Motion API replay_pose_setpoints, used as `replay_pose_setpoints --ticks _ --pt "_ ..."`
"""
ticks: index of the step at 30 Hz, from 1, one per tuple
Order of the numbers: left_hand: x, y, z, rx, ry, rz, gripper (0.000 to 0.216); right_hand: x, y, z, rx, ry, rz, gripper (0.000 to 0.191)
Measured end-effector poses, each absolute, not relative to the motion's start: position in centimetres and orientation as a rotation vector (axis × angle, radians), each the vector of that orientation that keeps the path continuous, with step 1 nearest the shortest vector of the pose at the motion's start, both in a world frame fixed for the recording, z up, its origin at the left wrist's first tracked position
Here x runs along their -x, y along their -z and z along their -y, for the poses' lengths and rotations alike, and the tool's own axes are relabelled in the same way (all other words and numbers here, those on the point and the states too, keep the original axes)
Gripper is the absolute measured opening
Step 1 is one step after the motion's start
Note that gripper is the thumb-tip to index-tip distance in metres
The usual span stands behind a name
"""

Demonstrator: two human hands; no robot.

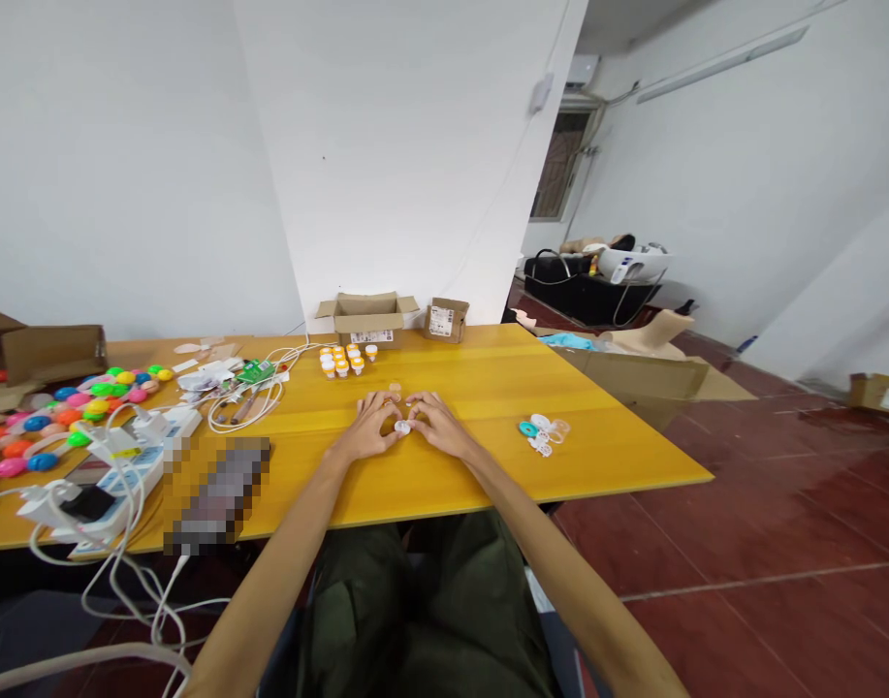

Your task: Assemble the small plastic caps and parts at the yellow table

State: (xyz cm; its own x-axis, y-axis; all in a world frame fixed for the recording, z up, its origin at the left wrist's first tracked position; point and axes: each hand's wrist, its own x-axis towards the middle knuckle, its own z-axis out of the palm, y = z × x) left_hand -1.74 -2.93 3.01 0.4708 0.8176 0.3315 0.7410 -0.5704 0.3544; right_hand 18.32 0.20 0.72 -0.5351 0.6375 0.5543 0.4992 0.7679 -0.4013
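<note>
Wore dark green cloth trousers (429, 611) closest in, below both hands, and ran two bare forearms up over the near edge of a glossy yellow-brown wooden table (596, 397). And there, right at the fingertips: held a small round white plastic piece (401, 427) between the left hand (371, 427) and the right hand (438, 425), with thumbs and forefingers closed to a narrow pinch from either side! Could not tell its finer shape. Spotted a pale little piece (395, 390) just beyond, between the hands.

Off to the right hand's right, well apart: saw a teal round plastic piece (526, 428) bunched with clear and white plastic parts (542, 444). Beyond the left hand, picked out a tight cluster of orange-and-white plastic pieces (342, 361), with an open brown cardboard box (342, 327) behind. Found a smaller brown cardboard box (457, 322) beyond the right hand. Left of the left hand, noted a green circuit board (256, 371), then a dark flat device (222, 494), blurred out, and farther left a white power strip (182, 424) and multicoloured rounded plastic pieces (72, 417).
</note>
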Motion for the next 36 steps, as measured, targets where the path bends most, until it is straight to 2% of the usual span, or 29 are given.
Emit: replay_pose_setpoints --ticks 36 --pt "1.51 -3.09 2.9 -2.552 -0.725 -1.331 0.014 -18.4 -0.65 -0.16 0.877 -0.264 2.279 0.006"
